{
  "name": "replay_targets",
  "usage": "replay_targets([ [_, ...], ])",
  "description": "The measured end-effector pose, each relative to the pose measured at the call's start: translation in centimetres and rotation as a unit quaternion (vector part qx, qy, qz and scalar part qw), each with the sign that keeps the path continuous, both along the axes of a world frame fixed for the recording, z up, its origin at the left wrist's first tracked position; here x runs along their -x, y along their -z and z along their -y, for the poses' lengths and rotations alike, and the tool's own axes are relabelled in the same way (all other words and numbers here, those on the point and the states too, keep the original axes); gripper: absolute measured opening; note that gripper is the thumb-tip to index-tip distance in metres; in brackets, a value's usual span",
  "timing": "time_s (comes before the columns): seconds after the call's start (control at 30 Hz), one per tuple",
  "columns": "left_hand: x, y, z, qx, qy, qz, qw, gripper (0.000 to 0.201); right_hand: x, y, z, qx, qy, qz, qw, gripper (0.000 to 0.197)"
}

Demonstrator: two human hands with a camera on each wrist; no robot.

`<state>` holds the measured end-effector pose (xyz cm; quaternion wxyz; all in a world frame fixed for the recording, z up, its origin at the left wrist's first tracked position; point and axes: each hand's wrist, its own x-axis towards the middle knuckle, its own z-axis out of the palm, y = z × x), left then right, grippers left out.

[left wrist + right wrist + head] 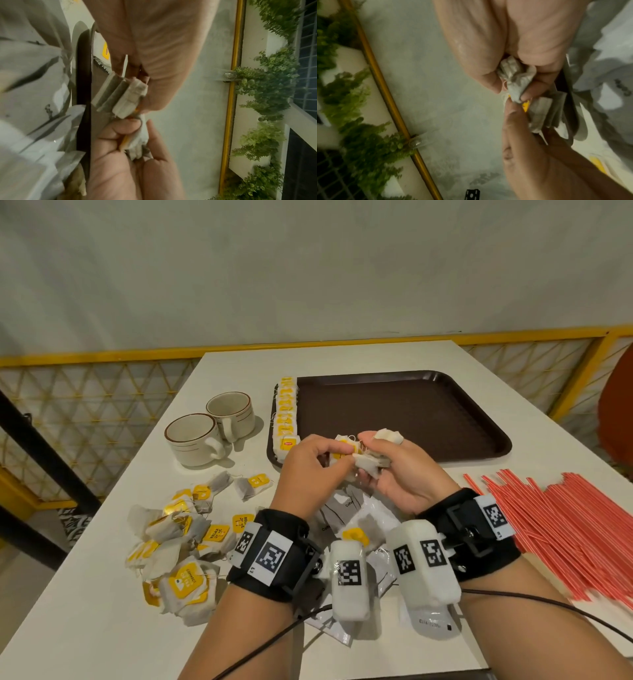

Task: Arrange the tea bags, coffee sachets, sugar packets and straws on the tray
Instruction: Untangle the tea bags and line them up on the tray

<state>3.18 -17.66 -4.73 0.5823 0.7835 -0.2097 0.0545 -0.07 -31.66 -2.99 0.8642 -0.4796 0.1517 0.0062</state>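
A small bundle of tea bags (368,462) is held above the near edge of the brown tray (404,419), shared between both hands. The right hand (397,470) cups several bags with fingers curled around them, one bag protruding past its index finger; the left hand (308,467) pinches one bag with a yellow tag (346,445) between thumb and fingertips at the bundle's left side. In the left wrist view the stacked bags (120,97) show edge-on between the two hands, and the right wrist view shows crumpled bag paper (515,79) pressed between thumb and fingers. A row of tea bags (286,414) lies along the tray's left edge, yellow tags upward, the nearest bearing a red label. A loose heap of tea bags (174,539) lies on the white table (102,628) left of the left wrist. White sachets (352,508) lie on the table beneath the wrists; their print is partly legible only. Red-and-white straws (561,525) are spread on the table to the right of the right wrist, off the tray. Two empty cups (212,429) stand touching each other, left of the tray.
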Motion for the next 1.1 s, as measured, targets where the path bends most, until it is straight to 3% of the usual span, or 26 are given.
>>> replay_targets([
  [0.1, -0.3, 0.2, -0.1, -0.006, -0.026, -0.012, 1.000, 0.016, 0.0, 0.0, 0.7, -0.004, 0.029, 0.018, 0.999, 0.018],
  [0.23, -0.5, 0.1, -0.4, 0.057, -0.073, -0.045, 0.995, 0.020, -0.2, 0.2, 1.3, 0.023, 0.044, 0.053, 0.997, 0.032],
  [0.33, -0.2, -0.1, -0.1, 0.052, -0.036, -0.075, 0.995, 0.013, 0.0, 0.2, 0.9, 0.038, 0.041, 0.090, 0.994, 0.036],
  [0.4, 0.0, -0.1, 0.2, 0.041, -0.011, -0.082, 0.996, 0.020, 0.2, 0.1, 0.4, 0.053, 0.020, 0.113, 0.992, 0.036],
  [0.57, -0.3, 0.4, 0.1, 0.027, -0.016, -0.080, 0.996, 0.015, 0.5, 0.0, 0.2, 0.046, 0.001, 0.135, 0.990, 0.032],
  [0.7, -0.5, 0.2, -0.2, 0.045, -0.013, -0.089, 0.995, 0.017, 0.1, 0.0, 1.0, -0.054, 0.081, 0.131, 0.987, 0.021],
  [0.8, -0.8, 0.1, -0.6, 0.085, -0.012, -0.110, 0.990, 0.016, -0.1, 0.0, 1.6, -0.073, 0.148, 0.118, 0.979, 0.013],
  [0.9, -0.7, -0.2, -0.8, 0.143, 0.005, -0.154, 0.978, 0.022, -0.1, 0.2, 1.8, 0.005, 0.148, 0.109, 0.983, 0.013],
  [1.0, -0.6, -0.7, -0.8, 0.207, 0.020, -0.204, 0.957, 0.029, 0.2, 0.5, 1.5, 0.174, 0.081, 0.125, 0.973, 0.021],
  [1.1, -0.5, -1.0, -0.9, 0.247, 0.043, -0.259, 0.933, 0.015, 0.7, 0.4, 1.3, 0.264, -0.003, 0.181, 0.947, 0.036],
])
